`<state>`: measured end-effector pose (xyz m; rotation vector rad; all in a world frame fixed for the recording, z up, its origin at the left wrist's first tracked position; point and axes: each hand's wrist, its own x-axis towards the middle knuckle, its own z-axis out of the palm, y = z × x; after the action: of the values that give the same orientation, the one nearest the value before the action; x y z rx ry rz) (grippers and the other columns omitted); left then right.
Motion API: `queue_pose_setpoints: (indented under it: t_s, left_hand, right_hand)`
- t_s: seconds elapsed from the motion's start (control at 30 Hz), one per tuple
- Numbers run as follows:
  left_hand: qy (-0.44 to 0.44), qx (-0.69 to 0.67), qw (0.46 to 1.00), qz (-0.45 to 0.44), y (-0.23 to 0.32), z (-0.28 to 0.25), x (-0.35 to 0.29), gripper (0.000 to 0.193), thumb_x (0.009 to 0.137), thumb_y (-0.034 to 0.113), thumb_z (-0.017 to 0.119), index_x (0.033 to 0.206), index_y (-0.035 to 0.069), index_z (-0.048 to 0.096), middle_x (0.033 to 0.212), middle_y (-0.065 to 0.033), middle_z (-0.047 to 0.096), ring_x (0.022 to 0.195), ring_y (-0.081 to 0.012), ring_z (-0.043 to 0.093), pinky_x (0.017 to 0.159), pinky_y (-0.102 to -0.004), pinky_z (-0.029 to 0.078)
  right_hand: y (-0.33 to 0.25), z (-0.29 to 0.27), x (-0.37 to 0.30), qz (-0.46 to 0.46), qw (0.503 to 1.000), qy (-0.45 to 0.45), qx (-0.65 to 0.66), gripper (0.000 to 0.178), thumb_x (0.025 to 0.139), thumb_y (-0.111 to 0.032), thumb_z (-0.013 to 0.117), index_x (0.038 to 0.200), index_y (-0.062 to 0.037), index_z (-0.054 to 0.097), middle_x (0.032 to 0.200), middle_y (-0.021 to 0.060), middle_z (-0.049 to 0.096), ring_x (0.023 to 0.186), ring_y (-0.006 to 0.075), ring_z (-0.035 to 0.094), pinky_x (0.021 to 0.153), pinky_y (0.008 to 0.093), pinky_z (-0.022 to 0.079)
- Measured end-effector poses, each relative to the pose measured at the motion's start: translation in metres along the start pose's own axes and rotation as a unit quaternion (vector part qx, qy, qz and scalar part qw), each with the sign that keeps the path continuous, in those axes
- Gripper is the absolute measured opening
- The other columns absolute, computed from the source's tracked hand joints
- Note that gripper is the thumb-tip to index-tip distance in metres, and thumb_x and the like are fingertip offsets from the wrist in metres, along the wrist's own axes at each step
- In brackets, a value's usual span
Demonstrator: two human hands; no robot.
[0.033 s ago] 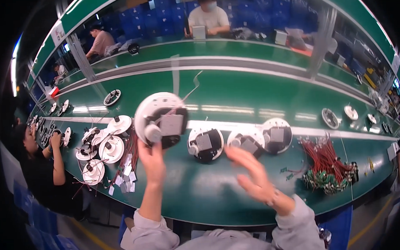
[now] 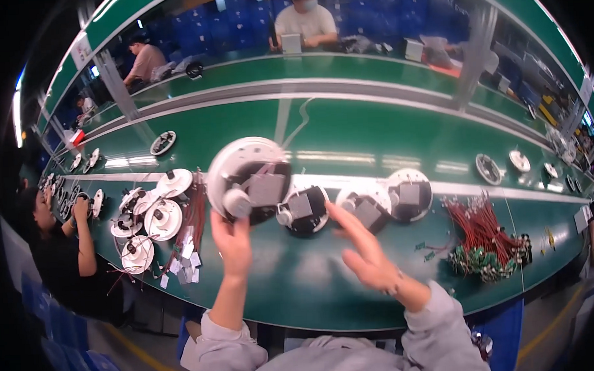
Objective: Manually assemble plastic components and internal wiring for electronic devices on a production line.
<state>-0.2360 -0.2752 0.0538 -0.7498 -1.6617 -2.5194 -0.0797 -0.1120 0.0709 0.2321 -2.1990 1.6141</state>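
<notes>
My left hand [image 2: 233,248] grips the lower edge of a round white housing [image 2: 245,150], holding it up over the bench. Its tilted inner side is dark, with a grey rectangular box [image 2: 267,188] and a white round knob-like part [image 2: 237,204]; a thin pale wire trails from its top. My right hand [image 2: 365,252] holds nothing, its fingers stretched out and thumb apart, just right of the held housing. Behind those fingertips lies a similar housing [image 2: 308,210] on the bench. Farther right are two more such housings [image 2: 410,194], side by side.
At left lies a heap of white round housings [image 2: 163,219], with red wires and white tags [image 2: 185,262] beside it. Red wire bundles with green boards [image 2: 485,244] lie at right. A co-worker [image 2: 63,239] sits at far left; others sit beyond the conveyor [image 2: 347,125].
The housing in my left hand has shifted slightly to the right. My right hand has moved a little to the left, closer to it.
</notes>
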Motion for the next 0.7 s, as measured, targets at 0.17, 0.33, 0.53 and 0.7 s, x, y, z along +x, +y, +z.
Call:
queue_pose_setpoints:
  t_s: [0.17, 0.33, 0.53, 0.7]
  left_hand:
    - [-0.085, 0.024, 0.996, -0.014, -0.004, 0.032, -0.066, 0.042, 0.077, -0.006, 0.048, 0.115, 0.0, 0.033, 0.111, -0.0105, 0.044, 0.102, -0.0162, 0.045, 0.088, -0.0275, 0.036]
    - [-0.186, 0.014, 0.979, -0.086, -0.014, 0.044, -0.098, 0.042, 0.072, -0.013, 0.039, 0.111, -0.001, 0.035, 0.105, -0.0099, 0.045, 0.096, -0.0143, 0.048, 0.084, -0.0249, 0.039]
    - [-0.206, -0.038, 0.954, -0.214, -0.035, 0.067, -0.137, 0.037, 0.078, -0.006, 0.047, 0.113, 0.001, 0.036, 0.105, -0.0071, 0.046, 0.097, -0.0128, 0.046, 0.083, -0.0239, 0.037]
    - [-0.187, -0.074, 0.921, -0.333, -0.04, 0.076, -0.161, 0.028, 0.083, -0.001, 0.046, 0.108, 0.003, 0.034, 0.103, -0.0056, 0.045, 0.091, -0.0105, 0.047, 0.074, -0.0223, 0.04]
  right_hand:
    - [0.037, 0.007, 0.022, -0.029, 0.987, 0.106, 0.121, 0.089, 0.076, -0.055, 0.051, 0.135, 0.0, 0.013, 0.139, 0.0141, 0.018, 0.128, 0.0239, 0.019, 0.104, 0.035, 0.015]
    - [0.016, -0.025, 0.008, -0.07, 0.986, 0.151, -0.028, 0.029, 0.088, -0.02, 0.039, 0.103, 0.0013, 0.053, 0.12, 0.0131, 0.047, 0.119, 0.0266, 0.035, 0.099, 0.0366, 0.024]
    - [-0.022, -0.054, -0.014, -0.061, 0.941, 0.247, 0.223, 0.038, 0.092, -0.035, 0.032, 0.071, -0.0056, 0.045, 0.059, 0.0017, 0.043, 0.054, 0.0115, 0.041, 0.059, 0.0289, 0.04]
    - [-0.054, -0.054, -0.029, 0.006, 0.958, 0.191, 0.212, 0.072, 0.081, -0.067, 0.021, 0.082, 0.0002, 0.048, 0.052, -0.008, 0.021, 0.044, 0.0031, 0.019, 0.04, 0.02, 0.015]
